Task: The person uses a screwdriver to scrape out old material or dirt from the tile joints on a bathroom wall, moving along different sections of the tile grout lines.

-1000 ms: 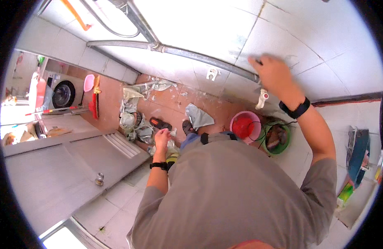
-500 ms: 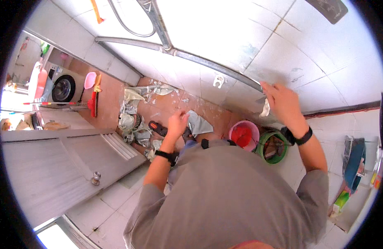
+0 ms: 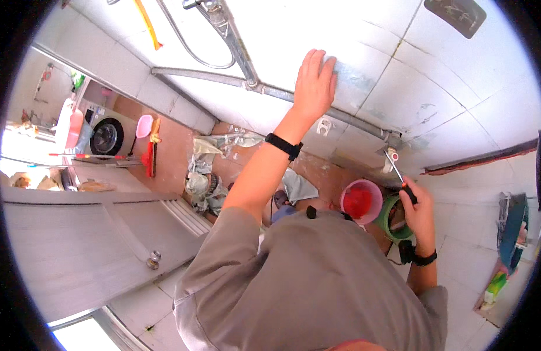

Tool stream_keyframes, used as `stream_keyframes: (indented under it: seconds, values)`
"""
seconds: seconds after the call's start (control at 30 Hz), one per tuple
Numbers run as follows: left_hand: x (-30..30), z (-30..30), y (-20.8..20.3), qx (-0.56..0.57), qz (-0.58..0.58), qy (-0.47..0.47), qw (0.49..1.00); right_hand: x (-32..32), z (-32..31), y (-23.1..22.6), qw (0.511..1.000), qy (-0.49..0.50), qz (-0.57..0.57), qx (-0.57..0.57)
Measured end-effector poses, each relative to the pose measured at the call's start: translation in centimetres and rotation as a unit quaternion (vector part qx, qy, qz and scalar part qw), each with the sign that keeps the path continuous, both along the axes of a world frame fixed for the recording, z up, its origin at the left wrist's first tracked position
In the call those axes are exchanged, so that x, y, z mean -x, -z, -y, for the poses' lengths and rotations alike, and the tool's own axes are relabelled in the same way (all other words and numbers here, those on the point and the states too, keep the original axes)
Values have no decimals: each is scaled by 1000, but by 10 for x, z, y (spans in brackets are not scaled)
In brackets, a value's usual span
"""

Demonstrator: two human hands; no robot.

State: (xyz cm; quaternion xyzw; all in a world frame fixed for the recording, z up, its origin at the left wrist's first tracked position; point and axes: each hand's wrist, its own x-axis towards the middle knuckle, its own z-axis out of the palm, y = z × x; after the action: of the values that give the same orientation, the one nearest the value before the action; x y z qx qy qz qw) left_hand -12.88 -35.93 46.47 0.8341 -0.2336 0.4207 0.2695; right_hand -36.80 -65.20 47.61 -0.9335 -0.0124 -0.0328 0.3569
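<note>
Head view: a screwdriver (image 3: 408,192) with a red and black handle is being gripped by the right hand (image 3: 420,214), the fingers being curled around the handle on the right of the scene. Its metal shaft is being pointed far and to the left, toward a white fitting (image 3: 386,165) at the right end of a grey pipe (image 3: 353,121). The tip is being seen against the fitting, but whether the 2 are touching cannot be told. Farther away and to the left, the left hand (image 3: 314,86) is being held up before the white tiled wall (image 3: 428,73), its fingers being stretched out nearly straight, with the back of the hand being shown; whether the wall or the pipe is being touched by the palm cannot be told. 1 black band (image 3: 284,146) is being worn on each wrist.

Near the fitting, on the reddish floor (image 3: 174,140), 2 containers are being kept side by side: a pink tub (image 3: 377,202) with red contents on the left and a green tub (image 3: 394,236) on the right. Left of these, crumpled pale sheeting (image 3: 197,183) is being spread. Far left, a washing machine (image 3: 108,136) and a red broom (image 3: 149,159) are being seen, with a grey door (image 3: 71,251) being shown near left.
</note>
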Motion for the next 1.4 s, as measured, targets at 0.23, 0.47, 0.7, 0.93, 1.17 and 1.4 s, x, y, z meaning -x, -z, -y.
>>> stream_keyframes:
  seconds: [0.23,0.47,0.7,0.93,1.17,1.4]
  values:
    - [-4,-7,50,-75,-33,42,996,11,-6,-9,998,19,-28,-54]
    - [64,-24,109,14,-210,82,974,-68,-39,-74,980,-75,151,107]
    - [174,-101,194,45,-477,53,876,-148,-94,-125,880,-152,211,398]
    - [300,-179,253,69,-574,-62,814,-169,-148,-137,794,-197,244,521]
    - [363,-193,278,210,-623,-95,747,-174,-183,-165,758,-204,258,563]
    - [363,-209,296,200,-573,-105,788,-175,-202,-185,703,-184,276,629]
